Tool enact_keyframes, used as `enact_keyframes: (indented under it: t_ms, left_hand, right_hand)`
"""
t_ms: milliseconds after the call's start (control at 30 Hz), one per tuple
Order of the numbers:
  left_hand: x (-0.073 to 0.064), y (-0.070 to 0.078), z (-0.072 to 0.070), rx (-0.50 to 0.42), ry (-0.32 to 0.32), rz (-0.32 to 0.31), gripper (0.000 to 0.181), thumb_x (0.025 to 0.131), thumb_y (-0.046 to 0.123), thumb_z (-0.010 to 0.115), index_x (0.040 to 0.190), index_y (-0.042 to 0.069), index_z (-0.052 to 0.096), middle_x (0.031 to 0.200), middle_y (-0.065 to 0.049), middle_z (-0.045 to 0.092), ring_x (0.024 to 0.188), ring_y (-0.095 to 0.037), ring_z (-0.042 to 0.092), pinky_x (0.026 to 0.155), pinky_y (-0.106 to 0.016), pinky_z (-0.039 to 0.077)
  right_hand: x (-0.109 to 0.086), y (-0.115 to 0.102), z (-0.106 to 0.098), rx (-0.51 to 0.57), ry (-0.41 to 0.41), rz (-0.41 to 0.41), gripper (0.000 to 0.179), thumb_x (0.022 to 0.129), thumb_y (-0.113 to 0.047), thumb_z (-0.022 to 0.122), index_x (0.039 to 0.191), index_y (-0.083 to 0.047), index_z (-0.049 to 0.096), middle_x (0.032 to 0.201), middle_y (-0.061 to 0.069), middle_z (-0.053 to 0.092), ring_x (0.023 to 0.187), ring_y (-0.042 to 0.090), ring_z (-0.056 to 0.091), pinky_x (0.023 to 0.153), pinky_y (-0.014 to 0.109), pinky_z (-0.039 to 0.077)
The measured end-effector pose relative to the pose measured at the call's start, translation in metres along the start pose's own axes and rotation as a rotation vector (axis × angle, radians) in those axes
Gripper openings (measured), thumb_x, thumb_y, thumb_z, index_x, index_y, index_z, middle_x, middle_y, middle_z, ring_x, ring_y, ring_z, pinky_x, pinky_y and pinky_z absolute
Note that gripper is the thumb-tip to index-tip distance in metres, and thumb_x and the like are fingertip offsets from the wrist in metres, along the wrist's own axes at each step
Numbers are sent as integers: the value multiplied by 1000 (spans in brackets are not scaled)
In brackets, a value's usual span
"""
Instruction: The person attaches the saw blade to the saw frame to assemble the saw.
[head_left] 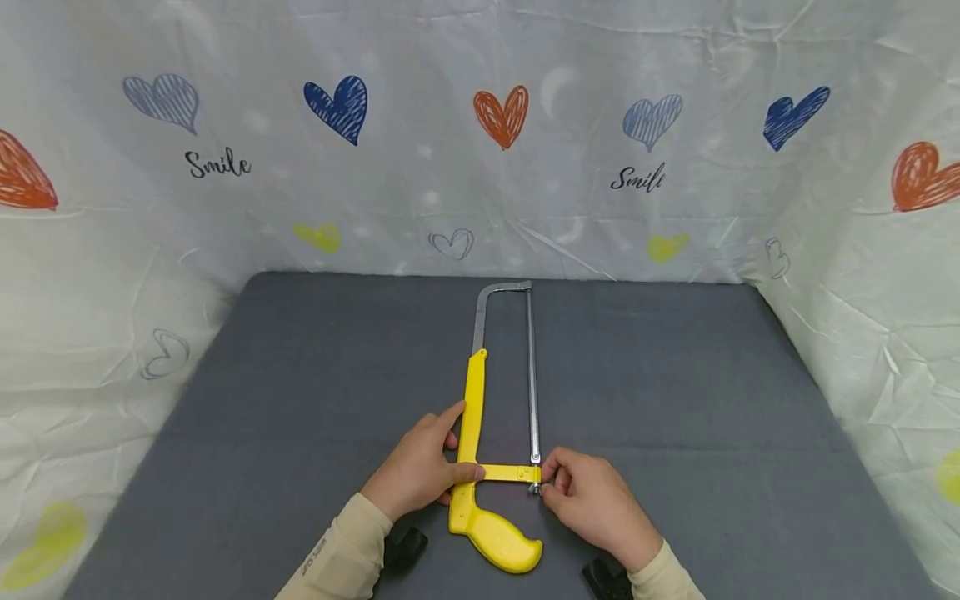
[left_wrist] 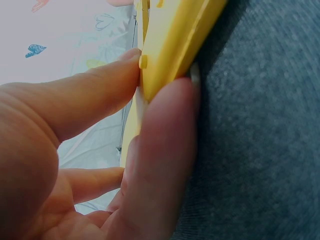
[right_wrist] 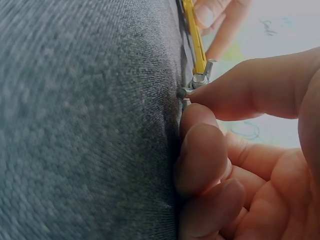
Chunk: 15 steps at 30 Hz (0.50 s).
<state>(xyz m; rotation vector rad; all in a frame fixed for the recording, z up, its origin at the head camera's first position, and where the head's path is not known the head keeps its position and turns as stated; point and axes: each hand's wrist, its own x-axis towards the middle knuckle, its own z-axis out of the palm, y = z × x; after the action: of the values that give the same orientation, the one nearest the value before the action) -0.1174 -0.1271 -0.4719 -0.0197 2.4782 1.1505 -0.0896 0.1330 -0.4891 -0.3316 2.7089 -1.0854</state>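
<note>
A hacksaw with a yellow frame lies on the grey tabletop, its bare metal bow pointing to the far edge and its yellow handle toward me. Along its right side runs the blade. My left hand grips the yellow frame, thumb over the crosspiece and fingers along the left side. At the near end of the blade sits a silver wing nut. My right hand pinches a wing of it with thumb and curled forefinger; the other fingers are curled below, close to the cloth.
Grey cloth covers the table. A white curtain with printed hearts and words hangs behind and at both sides. Black devices show at both wrists, beside the beige sleeves.
</note>
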Motion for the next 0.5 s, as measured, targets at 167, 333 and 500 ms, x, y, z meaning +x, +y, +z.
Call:
enact_keyframes:
  t_ms: [167, 333, 500]
  left_hand:
    - [1, -2, 1, 4, 7, 6, 105, 85, 27, 95, 170, 14, 35, 110, -9, 53, 62, -23, 62, 54, -32, 61]
    - [1, -2, 1, 13, 6, 3, 105, 85, 27, 95, 170, 14, 35, 111, -9, 54, 62, -22, 62, 54, -31, 61]
    - [0, -1, 1, 16, 10, -4, 105, 85, 27, 95, 170, 14, 35, 110, -10, 54, 61, -23, 61, 53, -31, 61]
  right_hand:
    - [-1, -1, 1, 2, 2, 12, 14, 91, -16, 78, 83, -21, 68, 63, -11, 52, 49, 4, 43, 47, 22, 35]
    - [-1, -3, 3, 18, -12, 71, 28, 91, -37, 84, 78, -24, 64, 61, -10, 52, 48, 8, 43, 46, 23, 33]
    - [0, -3, 6, -13, -6, 101, 35, 89, -47, 87, 76, -25, 63, 60, -10, 49, 49, 9, 41, 46, 23, 30]
